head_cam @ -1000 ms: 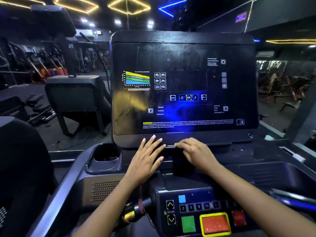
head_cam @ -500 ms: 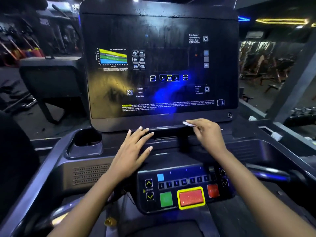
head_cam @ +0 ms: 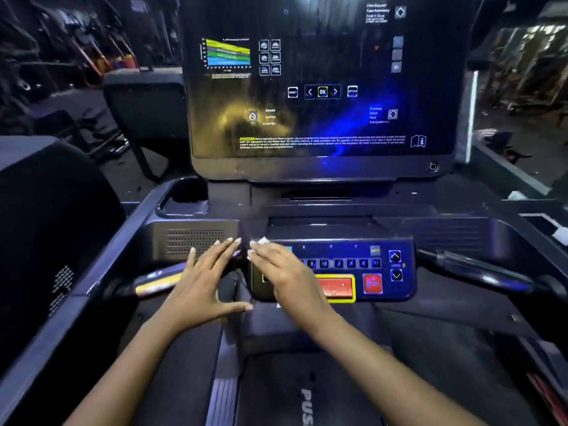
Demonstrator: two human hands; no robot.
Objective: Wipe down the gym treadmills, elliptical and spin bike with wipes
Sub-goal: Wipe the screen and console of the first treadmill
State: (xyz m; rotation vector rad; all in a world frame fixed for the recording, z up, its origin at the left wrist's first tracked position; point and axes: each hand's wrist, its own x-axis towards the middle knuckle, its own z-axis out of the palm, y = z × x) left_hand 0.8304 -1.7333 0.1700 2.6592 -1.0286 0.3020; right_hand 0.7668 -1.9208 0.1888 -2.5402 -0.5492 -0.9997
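Note:
I stand on a black treadmill whose big console screen (head_cam: pixel 322 87) shows smears. Below it sits the blue control panel (head_cam: pixel 353 264) with number keys and a red stop button (head_cam: pixel 372 283). My right hand (head_cam: pixel 282 272) lies over the panel's left end, fingers fairly straight, pressing a small white wipe (head_cam: pixel 263 240) that peeks out past the fingertips. My left hand (head_cam: pixel 206 281) hovers just left of the panel with fingers spread and thumb out, holding nothing. The fingertips of both hands nearly meet.
A cup holder (head_cam: pixel 184 195) sits at the console's left. Handlebars run out on the left (head_cam: pixel 153 281) and on the right (head_cam: pixel 476 269). Another machine's dark console (head_cam: pixel 46 226) stands close on the left. More gym machines fill the dim background.
Both hands have dropped from the ledge under the screen to the control panel, the right one bringing the wipe along. My view has tilted down and moved closer.

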